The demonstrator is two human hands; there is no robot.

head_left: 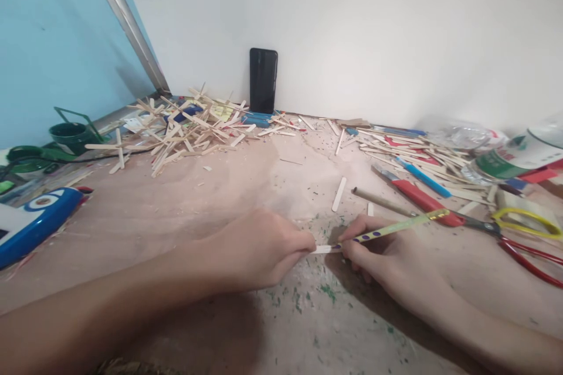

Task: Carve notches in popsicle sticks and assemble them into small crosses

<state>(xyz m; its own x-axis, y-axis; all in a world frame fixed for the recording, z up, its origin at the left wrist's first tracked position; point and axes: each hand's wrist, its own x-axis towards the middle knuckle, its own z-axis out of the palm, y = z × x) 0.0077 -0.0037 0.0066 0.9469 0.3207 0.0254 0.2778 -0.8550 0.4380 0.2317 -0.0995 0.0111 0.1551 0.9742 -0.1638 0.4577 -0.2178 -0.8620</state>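
My left hand (pixel 264 249) is closed, pinching one end of a pale wooden craft stick (pixel 324 249) just above the table. In my right hand (pixel 391 255) is a light pencil (pixel 402 225) with purple dots, held in a writing grip and slanting up to the right. Its tip is at the right part of the stick, where my right fingers hide the stick's other end. I cannot tell whether the tip touches the wood. Just beyond the hands lies a loose craft stick (pixel 339 194).
A heap of craft sticks (pixel 189 129) lies at the back left, with more sticks (pixel 396 149) at the back right. A black phone (pixel 263 80) leans against the wall. To the right are a red utility knife (pixel 426 202), scissors (pixel 528 222) and a white-green container (pixel 519 155).
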